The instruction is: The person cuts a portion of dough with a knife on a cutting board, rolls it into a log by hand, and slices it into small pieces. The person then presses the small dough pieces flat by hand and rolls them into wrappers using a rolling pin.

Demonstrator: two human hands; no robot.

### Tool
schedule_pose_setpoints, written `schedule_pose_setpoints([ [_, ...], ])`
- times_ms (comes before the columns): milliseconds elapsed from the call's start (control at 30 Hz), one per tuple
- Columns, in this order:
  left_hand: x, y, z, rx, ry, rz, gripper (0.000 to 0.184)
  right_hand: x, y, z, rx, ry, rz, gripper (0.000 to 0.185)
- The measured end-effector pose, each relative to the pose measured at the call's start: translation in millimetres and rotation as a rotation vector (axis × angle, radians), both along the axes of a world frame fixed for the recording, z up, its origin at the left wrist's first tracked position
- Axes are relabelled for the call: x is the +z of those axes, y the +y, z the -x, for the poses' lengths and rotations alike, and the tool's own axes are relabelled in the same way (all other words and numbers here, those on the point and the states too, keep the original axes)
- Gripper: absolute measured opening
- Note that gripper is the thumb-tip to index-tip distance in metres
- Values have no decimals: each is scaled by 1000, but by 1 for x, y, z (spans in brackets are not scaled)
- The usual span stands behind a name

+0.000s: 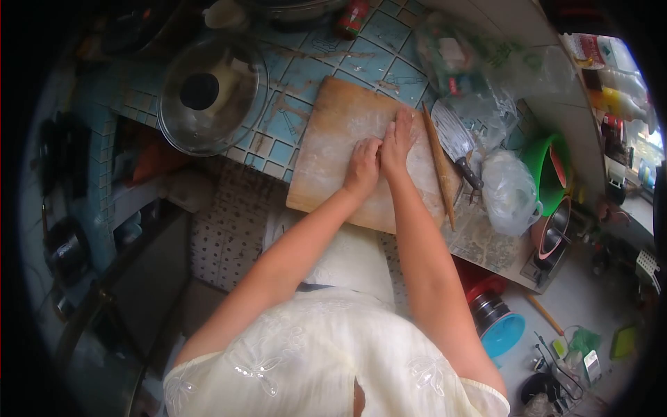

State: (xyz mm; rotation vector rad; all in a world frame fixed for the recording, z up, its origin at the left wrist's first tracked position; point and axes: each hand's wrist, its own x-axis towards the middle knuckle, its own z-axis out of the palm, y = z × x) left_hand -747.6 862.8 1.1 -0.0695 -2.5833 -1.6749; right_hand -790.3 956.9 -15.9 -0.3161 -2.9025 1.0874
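Note:
My left hand [364, 165] and my right hand [397, 144] are together over a flour-dusted wooden board [326, 139]. The left fingers are curled in against the right hand; whatever lies inside them, if anything, is hidden. My right hand points away from me with its fingers stretched out, touching the left one along its inner side. White powder covers much of the board. Along the board's right edge lies a thin wooden rolling pin [439, 163]. Beyond it rests a cleaver [453, 132] with a dark handle.
A glass lid [212, 94] with a black knob is at the left on the blue tiled counter [281, 128]. Plastic bags [509, 191], a green basin [544, 167] and a red-capped jar [353, 17] stand around. A blue basin [504, 335] sits lower right.

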Motion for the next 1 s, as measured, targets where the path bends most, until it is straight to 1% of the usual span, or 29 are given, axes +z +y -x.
schedule_pose_setpoints([
  [33,-2,-1,-2,-67,-23,-41,29,0,3,-5,1,-3,-3,53],
  [67,-4,-2,-3,-134,-44,-81,29,0,8,-8,69,21,-10,54],
  [100,-6,-3,-7,-132,-44,-82,29,4,10,-9,138,45,-16,54],
  [133,-7,-4,-15,-41,-41,-135,30,6,10,-10,141,46,-15,54],
  [167,-8,-6,-19,50,-34,-187,30,9,12,-7,231,32,-114,54],
  [200,-1,-8,-18,53,-27,-185,30,12,12,-2,322,20,-213,54],
  [233,11,-12,-19,87,22,25,31,12,12,6,327,22,-211,54],
  [267,19,-15,-19,121,67,236,32,10,12,16,253,84,-236,54],
  [300,22,-14,-16,124,61,240,32,8,11,20,179,141,-258,54],
  [333,21,-9,-12,84,63,237,32,5,8,16,181,134,-255,54],
  [400,13,-1,-2,42,76,228,31,3,3,16,3,111,-202,54],
  [433,4,4,0,25,56,129,31,1,3,12,3,115,-205,54],
  [467,-5,6,-1,9,33,31,31,-1,4,5,24,56,-69,55],
  [500,-4,6,-1,8,33,28,31,0,4,0,45,-6,67,56],
  [533,-4,4,-2,-65,28,6,31,1,7,-3,43,-7,63,56],
  [567,-4,2,-2,-137,26,-14,31,1,10,-5,92,33,46,56],
  [600,-8,2,-5,-136,25,-15,31,6,10,-5,144,72,32,57],
  [633,-11,1,-13,-34,43,-90,32,11,10,-5,145,69,32,57],
  [667,-14,1,-17,70,66,-162,33,16,10,-2,239,39,-81,57],
  [700,-6,0,-18,73,68,-159,33,20,10,2,333,9,-195,57],
  [733,8,-2,-18,109,80,33,34,15,11,9,338,8,-192,57],
  [767,18,-5,-18,145,92,227,35,8,12,22,255,87,-225,57],
  [800,20,-4,-17,146,85,231,35,2,11,26,170,161,-257,57],
  [833,20,-1,-13,103,61,216,36,-1,9,23,171,157,-255,57],
  [900,13,5,0,62,46,195,37,-4,7,25,27,101,-193,58],
  [933,6,7,3,26,11,81,37,-2,7,23,29,102,-197,58],
  [967,0,10,3,-11,-24,-33,36,0,8,20,16,44,-63,58],
  [1000,-2,10,2,-10,-23,-38,36,2,9,16,3,-16,72,59],
])
